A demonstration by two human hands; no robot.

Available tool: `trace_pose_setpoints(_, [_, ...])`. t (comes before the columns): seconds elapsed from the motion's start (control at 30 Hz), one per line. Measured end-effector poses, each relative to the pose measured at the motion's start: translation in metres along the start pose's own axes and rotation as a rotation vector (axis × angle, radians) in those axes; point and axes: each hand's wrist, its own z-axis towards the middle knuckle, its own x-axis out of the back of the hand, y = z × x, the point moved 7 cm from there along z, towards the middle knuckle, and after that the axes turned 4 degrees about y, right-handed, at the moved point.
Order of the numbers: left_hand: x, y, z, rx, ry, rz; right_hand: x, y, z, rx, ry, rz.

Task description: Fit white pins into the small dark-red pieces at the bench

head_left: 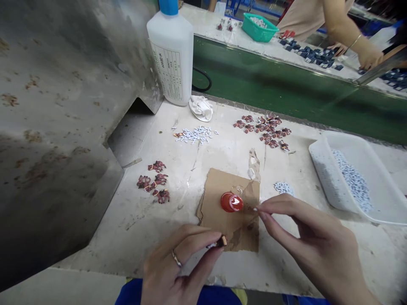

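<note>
Between thumb and forefinger, my left hand (pixel 181 262) pinches a small dark figurine (pixel 221 241) with a tan-orange patch, just over the near edge of a cardboard piece (pixel 213 182). My right hand (pixel 311 237) pinches a tiny pale piece (pixel 255 209) at the right edge of the cardboard. A small round pot of red liquid (pixel 227 202) rests on the cardboard between both hands. Beyond my right fingers lies a little pile of pale blue-white pieces (pixel 284 187). Brown figurines (pixel 160 179) lie in a loose group to the left.
More brown figurines (pixel 270 129) and pale pieces (pixel 197 134) lie farther back. A large white bottle (pixel 173 59) stands by a metal housing (pixel 63 106), beside a crumpled white cloth (pixel 201 108). A plastic tub (pixel 318 169) holds pale pieces at right. Across the green channel (pixel 254 76), a co-worker's hand (pixel 370 58) is among dark parts.
</note>
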Motion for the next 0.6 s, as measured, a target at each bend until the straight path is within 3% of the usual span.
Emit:
trace_pose_setpoints(0.1, [-0.003, 0.002, 0.0, 0.017, -0.005, -0.018, -0.009, -0.014, -0.007, -0.011, -0.09, 0.16])
trace_pose_setpoints(0.2, [-0.006, 0.001, -0.002, 0.053, -0.092, 0.001, -0.017, -0.026, -0.012, 0.012, -0.138, 0.272])
trace_pose_setpoints(0.6, [-0.006, 0.004, -0.002, 0.064, -0.091, -0.025, -0.026, -0.028, -0.014, -0.012, -0.146, 0.311])
